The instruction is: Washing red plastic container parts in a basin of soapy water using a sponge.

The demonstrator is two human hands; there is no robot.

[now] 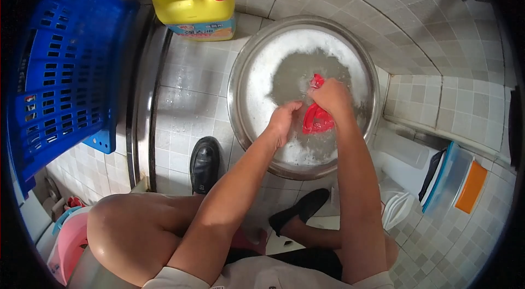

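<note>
A wide round metal basin (232, 96) of cloudy, sudsy water sits on the tiled floor before me. My right hand (331, 96) grips a wet red thing (319, 123), cloth or soft plastic; part of it shows beyond my fist and part hangs below it, at the water. Just to the left, my left hand (284, 119) is over the water near the basin's front, thumb stretched towards the red thing but apart from it. Nothing shows in that hand, though its lower fingers are partly hidden. White foam (262, 59) rings the water's edge.
A yellow detergent jug (197, 6) with a red pump stands behind the basin to the left. A blue plastic crate (69, 71) rises at far left. Plastic containers (447, 178) are on the right; a pink tub (71, 244) is lower left. My black shoes (205, 164) flank the basin's front.
</note>
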